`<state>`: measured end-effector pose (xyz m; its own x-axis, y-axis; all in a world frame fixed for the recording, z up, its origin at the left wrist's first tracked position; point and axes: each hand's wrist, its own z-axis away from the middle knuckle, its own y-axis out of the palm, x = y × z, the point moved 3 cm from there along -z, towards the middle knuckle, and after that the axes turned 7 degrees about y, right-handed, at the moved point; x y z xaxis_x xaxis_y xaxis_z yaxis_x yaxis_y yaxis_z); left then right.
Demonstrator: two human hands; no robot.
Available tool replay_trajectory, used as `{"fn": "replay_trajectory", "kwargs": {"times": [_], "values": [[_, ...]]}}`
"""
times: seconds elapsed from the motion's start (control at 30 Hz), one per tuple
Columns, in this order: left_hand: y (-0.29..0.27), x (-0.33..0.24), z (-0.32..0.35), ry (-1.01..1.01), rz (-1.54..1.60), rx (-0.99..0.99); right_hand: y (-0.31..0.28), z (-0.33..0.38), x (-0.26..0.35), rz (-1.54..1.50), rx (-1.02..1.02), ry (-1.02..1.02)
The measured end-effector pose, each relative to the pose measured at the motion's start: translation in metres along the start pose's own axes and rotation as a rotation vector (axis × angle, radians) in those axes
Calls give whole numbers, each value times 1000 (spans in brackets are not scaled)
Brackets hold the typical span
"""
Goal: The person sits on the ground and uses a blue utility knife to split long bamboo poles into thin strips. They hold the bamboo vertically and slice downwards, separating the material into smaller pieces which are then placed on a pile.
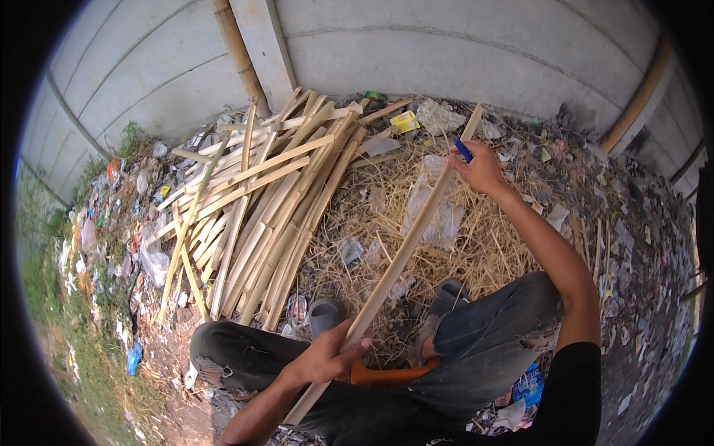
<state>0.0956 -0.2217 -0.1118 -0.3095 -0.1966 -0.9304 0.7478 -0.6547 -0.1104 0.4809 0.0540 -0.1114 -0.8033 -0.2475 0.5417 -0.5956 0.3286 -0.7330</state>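
A long, pale split-bamboo strip (pixel 402 256) slants across the middle, its near end over my lap and its far end toward the wall. My left hand (pixel 325 358) is wrapped round it near the low end, thumb across the top. Toward the far end, my right hand (pixel 480 172) is closed on a small blue tool (pixel 463 151), with its fingers against the strip's edge. Any blade on that tool is hidden, so its exact kind cannot be made out. Thin fibres hang about the strip.
A heap of bamboo strips (pixel 256 245) lies left of my feet. Straw-like shavings (pixel 483 249) and a clear plastic sheet (pixel 439 212) cover the ground ahead. A grey concrete wall (pixel 461 56) with bamboo poles (pixel 242 52) stands behind. Something orange (pixel 390 374) sits between my legs.
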Motion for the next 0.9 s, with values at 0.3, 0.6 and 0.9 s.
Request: {"fn": "replay_trajectory", "kwargs": {"times": [0.3,0.6,0.9], "values": [[2,2,-3,44,-216,-16,2,-3,-27,-111,67,243],[4,3,-2,70,-148,-42,-10,-4,-7,75,147,274],[5,12,-6,108,-115,-59,-13,-9,-49,-633,96,711]]}}
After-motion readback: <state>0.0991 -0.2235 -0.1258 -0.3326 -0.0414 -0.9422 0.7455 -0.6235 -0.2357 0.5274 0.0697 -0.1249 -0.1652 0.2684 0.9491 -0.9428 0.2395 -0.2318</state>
